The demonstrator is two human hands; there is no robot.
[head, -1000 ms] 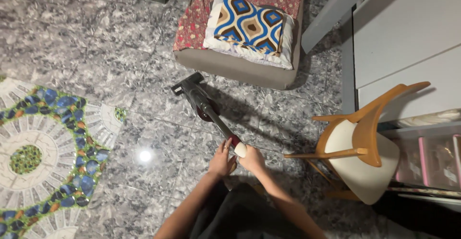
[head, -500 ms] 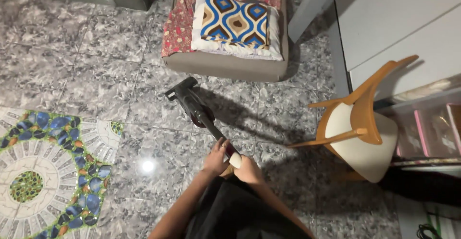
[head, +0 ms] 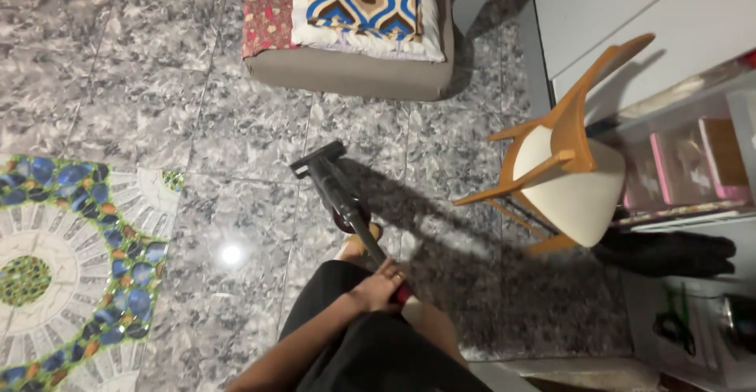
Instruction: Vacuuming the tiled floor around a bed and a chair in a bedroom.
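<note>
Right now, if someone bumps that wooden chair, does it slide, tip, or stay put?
The wooden chair probably slides: thin legs on glossy stone tile. It looks fairly light, with a slim frame and a thin pale seat pad. A high push on the backrest might tip it. Stiff, not floppy.

Indoor light, moderately bright, from overhead: small hot glare spot on the glossy floor tile (head: 231, 254). Wooden chair (head: 568, 173) and vacuum (head: 337, 193) throw soft dark shadows toward the right. Slight motion blur overall, tile texture smeared. Right edge by the shelves (head: 693, 171) is darker, soft, hard to read.
</note>
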